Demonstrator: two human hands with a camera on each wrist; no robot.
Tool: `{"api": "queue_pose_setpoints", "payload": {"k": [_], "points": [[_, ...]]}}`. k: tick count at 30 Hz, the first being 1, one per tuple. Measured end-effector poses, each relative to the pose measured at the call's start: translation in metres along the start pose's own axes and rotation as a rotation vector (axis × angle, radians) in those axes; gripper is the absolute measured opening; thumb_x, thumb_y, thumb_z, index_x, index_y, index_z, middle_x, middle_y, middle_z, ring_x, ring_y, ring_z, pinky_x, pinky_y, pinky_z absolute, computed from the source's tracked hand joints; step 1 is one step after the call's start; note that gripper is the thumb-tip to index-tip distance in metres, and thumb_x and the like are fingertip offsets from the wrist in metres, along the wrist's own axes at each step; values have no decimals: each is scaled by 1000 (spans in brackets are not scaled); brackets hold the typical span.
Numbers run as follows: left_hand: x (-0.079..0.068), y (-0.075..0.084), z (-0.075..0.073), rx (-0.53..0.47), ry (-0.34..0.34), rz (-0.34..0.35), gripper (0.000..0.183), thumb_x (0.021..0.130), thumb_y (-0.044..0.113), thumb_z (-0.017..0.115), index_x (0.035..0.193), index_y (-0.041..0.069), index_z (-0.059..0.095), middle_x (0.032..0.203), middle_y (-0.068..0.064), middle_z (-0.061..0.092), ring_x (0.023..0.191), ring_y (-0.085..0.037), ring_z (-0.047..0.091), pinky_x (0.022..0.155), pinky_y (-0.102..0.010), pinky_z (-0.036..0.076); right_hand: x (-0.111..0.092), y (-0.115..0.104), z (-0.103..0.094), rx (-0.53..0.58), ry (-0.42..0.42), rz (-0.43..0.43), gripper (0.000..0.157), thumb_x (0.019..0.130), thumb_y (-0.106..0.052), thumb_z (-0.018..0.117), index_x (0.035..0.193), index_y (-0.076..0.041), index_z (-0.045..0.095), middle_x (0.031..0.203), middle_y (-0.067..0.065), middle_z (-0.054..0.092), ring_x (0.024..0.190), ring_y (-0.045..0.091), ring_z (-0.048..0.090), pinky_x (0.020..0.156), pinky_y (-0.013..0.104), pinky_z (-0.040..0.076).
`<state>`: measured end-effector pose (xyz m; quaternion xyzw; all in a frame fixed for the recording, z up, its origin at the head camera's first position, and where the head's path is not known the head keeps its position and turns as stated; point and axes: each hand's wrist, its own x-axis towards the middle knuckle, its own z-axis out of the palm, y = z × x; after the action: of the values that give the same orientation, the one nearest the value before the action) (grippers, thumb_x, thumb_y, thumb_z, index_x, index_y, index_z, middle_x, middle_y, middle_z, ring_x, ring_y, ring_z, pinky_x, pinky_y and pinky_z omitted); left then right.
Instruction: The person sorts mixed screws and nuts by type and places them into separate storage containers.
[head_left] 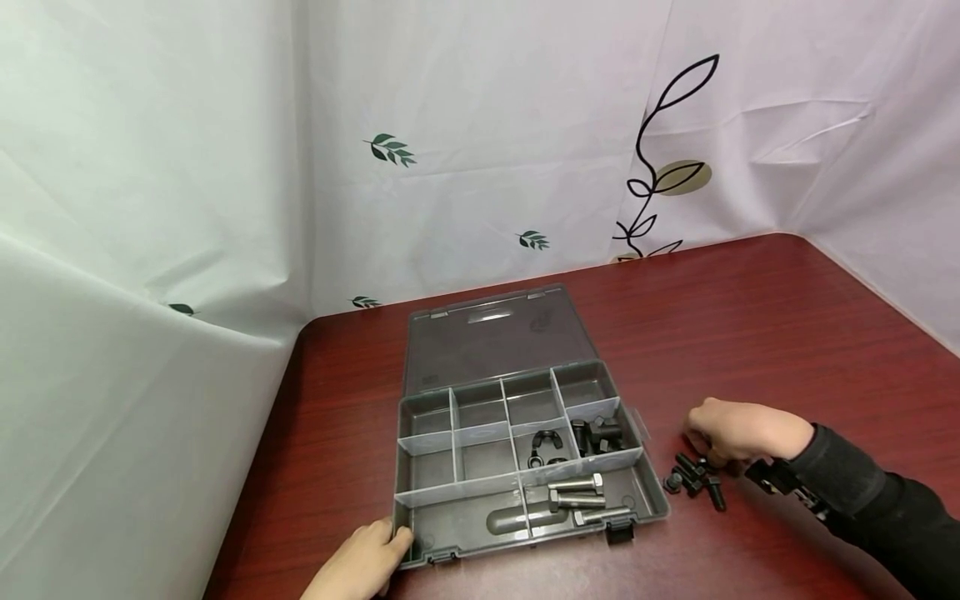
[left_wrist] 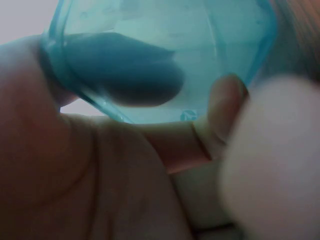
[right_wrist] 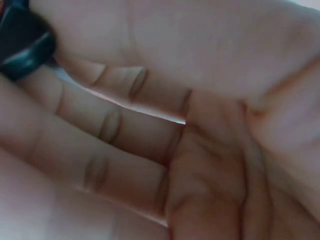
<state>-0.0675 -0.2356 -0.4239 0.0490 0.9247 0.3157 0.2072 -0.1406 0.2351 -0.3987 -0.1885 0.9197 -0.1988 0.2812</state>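
Note:
A grey, translucent parts box with dividers lies open on the table. My left hand grips its near left corner, thumb over the wall; in the left wrist view, fingers show beneath the box wall. Several silver hex bolts lie in the front right compartment. Black bolts fill a right-hand compartment, next to one with a black wing nut. To the right of the box, my right hand reaches down at loose black bolts. Its fingertips pinch a black bolt, partly cut off.
The box's flat lid lies folded back behind it. A dark red table surrounds the box, with white patterned cloth hanging at the back and sides. Latches stick out along the box's front edge.

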Motion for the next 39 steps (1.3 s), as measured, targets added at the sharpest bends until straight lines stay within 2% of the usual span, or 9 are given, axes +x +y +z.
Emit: {"api": "queue_pose_setpoints", "payload": {"k": [3, 8, 15, 19, 23, 28, 33, 39], "points": [[0, 0, 0, -4, -1, 4, 32, 93, 30, 43, 67, 12, 42, 54, 0, 46, 45, -16, 45, 51, -32, 35, -1, 1, 0, 1, -1, 10, 25, 69, 13, 51, 69, -11, 47, 51, 2, 47, 37, 8, 39, 36, 23, 27], [0, 1, 0, 3, 3, 4, 32, 93, 30, 43, 66, 12, 42, 53, 0, 46, 45, -16, 45, 51, -32, 35, -1, 4, -2, 15, 4, 14, 26, 70, 15, 51, 69, -11, 46, 53, 2, 45, 38, 9, 38, 37, 23, 28], [0, 1, 0, -7, -6, 5, 32, 93, 30, 43, 66, 12, 42, 53, 0, 45, 45, -16, 44, 50, -32, 35, -7, 8, -6, 34, 35, -78, 32, 71, 13, 49, 63, -16, 38, 49, -6, 32, 40, 6, 32, 41, 23, 26], [0, 2, 0, 6, -6, 6, 33, 93, 30, 43, 66, 12, 42, 52, 0, 45, 45, -16, 44, 51, -32, 35, -10, 8, -15, -6, 74, -123, 40, 74, 11, 51, 62, -20, 30, 49, -9, 23, 40, 5, 29, 44, 24, 24], [0, 2, -1, 10, 5, 2, 33, 93, 30, 43, 65, 13, 42, 49, 0, 44, 44, -16, 44, 50, -32, 34, -9, 1, -27, -84, 104, -131, 45, 75, 11, 47, 61, -24, 23, 48, -11, 17, 37, 4, 26, 45, 24, 18], [0, 2, -1, 13, 3, -1, 32, 93, 30, 43, 66, 12, 42, 51, 0, 45, 45, -16, 45, 51, -32, 34, -5, -11, -39, -160, 107, -143, 47, 75, 13, 47, 60, -25, 23, 49, -10, 16, 40, 5, 23, 48, 26, 16], [0, 1, -1, 12, -1, 3, 32, 93, 30, 43, 67, 13, 42, 52, 0, 46, 45, -16, 45, 50, -32, 34, -2, -21, -45, -176, 105, -158, 45, 75, 12, 49, 60, -24, 27, 50, -9, 19, 42, 5, 26, 49, 26, 19], [0, -1, 0, 4, -2, 1, 32, 93, 30, 43, 67, 12, 42, 53, -1, 46, 45, -16, 45, 51, -32, 35, 2, -33, -52, -159, 126, -210, 43, 73, 11, 43, 64, -24, 20, 56, -9, 11, 46, 5, 20, 50, 28, 16]]}}
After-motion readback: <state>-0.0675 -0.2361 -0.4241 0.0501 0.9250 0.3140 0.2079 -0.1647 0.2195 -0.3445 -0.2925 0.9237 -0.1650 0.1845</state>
